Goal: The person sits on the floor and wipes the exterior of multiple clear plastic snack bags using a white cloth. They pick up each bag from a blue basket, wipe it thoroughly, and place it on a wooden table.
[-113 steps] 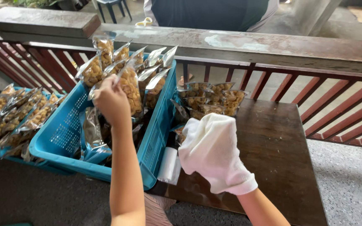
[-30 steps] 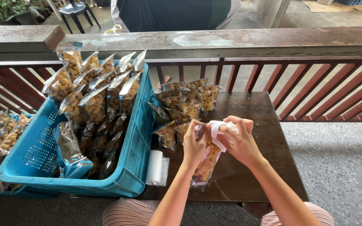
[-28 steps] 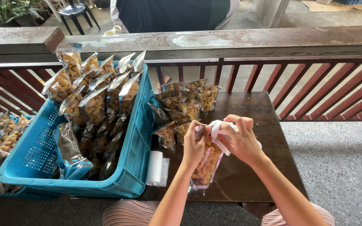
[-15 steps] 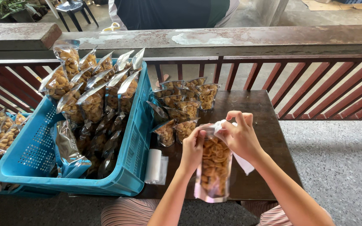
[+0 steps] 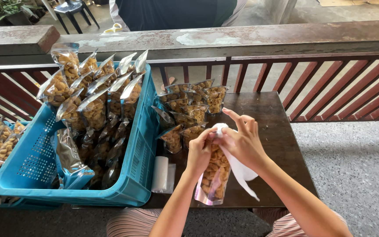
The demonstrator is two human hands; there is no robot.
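Note:
A clear pouch of brown snacks stands upright near the front edge of the dark wooden table. My left hand pinches its top from the left. My right hand grips the top from the right and also holds a white cloth that hangs down beside the pouch. Both hands meet at the pouch's mouth, which they hide.
A blue plastic crate full of filled pouches fills the left. More pouches stand on the table behind my hands. A white folded item lies by the crate. A red railing runs behind, with a person beyond it.
My left hand left the crate and joined the right at a pouch. Over the last second the pouch went from tilted in the air to upright on the table, hands still at its top.

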